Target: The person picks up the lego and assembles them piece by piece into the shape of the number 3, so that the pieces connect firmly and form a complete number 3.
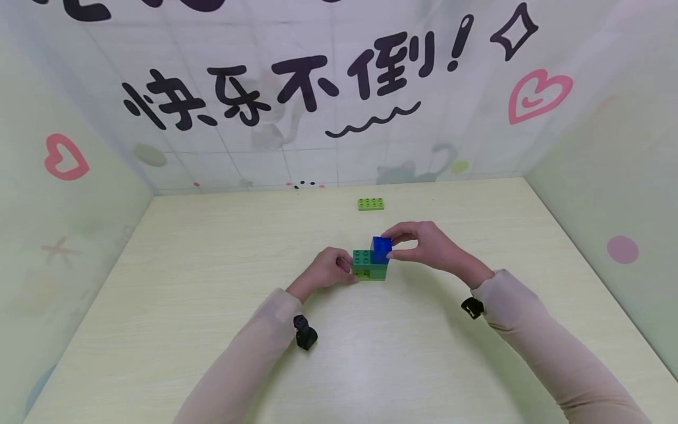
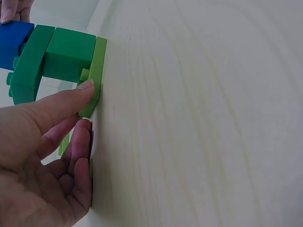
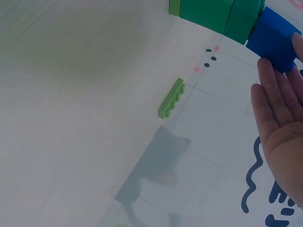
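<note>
My left hand is at the left end of a small brick stack, its thumb on the bottom light green brick and its fingers beside it. On that brick stands a green block, and a longer green brick lies across the top, overhanging to the left. With thumb and fingers my right hand pinches a blue brick at the stack's upper right end. The blue brick looks slightly tilted in the right wrist view; whether it is pressed fully on, I cannot tell.
A flat light green brick lies behind the stack, near the back wall. Printed panels with dark characters stand at the back and both sides of the pale wooden table.
</note>
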### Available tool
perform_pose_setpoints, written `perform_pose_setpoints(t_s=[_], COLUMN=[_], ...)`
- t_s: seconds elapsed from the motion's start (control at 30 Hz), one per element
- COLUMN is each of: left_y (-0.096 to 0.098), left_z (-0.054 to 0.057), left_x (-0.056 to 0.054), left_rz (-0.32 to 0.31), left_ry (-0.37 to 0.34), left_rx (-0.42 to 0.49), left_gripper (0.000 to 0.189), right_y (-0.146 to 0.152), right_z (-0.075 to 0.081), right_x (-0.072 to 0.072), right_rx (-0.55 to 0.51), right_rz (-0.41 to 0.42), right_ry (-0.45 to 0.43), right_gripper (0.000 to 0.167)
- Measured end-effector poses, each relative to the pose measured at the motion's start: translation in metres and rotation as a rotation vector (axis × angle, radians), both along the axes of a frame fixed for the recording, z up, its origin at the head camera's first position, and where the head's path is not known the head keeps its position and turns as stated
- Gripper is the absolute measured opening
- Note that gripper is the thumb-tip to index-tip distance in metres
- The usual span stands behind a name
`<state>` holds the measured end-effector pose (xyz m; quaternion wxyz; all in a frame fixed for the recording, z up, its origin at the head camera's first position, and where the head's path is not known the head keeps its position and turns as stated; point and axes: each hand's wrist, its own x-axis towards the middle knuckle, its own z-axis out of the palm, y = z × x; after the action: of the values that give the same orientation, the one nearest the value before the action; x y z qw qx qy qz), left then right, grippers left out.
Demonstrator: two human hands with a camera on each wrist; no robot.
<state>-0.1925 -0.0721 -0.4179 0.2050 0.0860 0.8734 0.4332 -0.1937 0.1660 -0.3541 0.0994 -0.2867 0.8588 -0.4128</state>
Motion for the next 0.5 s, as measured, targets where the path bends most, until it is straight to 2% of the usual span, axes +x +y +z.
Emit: perform_pose_setpoints(t_s=[0.2, 0.5], left_y=[-0.0001, -0.0005], left_z=[0.0007, -0.0022], left_x=[0.0005, -0.0012], left_rz=[-0.002, -0.012], left_ry=[0.001, 0.012], left_rx=[0.005, -0.003], left_gripper=[0.027, 0.029], right_y=[0.0002, -0.0012], right_z=[-0.0029, -0.0008], right_x=[0.0005, 0.0007], right_rx=[-0.02, 0.026], right_rz=[-0.002, 0.0], right_ry=[0.008, 0.038], right_gripper=[0.037, 0.038])
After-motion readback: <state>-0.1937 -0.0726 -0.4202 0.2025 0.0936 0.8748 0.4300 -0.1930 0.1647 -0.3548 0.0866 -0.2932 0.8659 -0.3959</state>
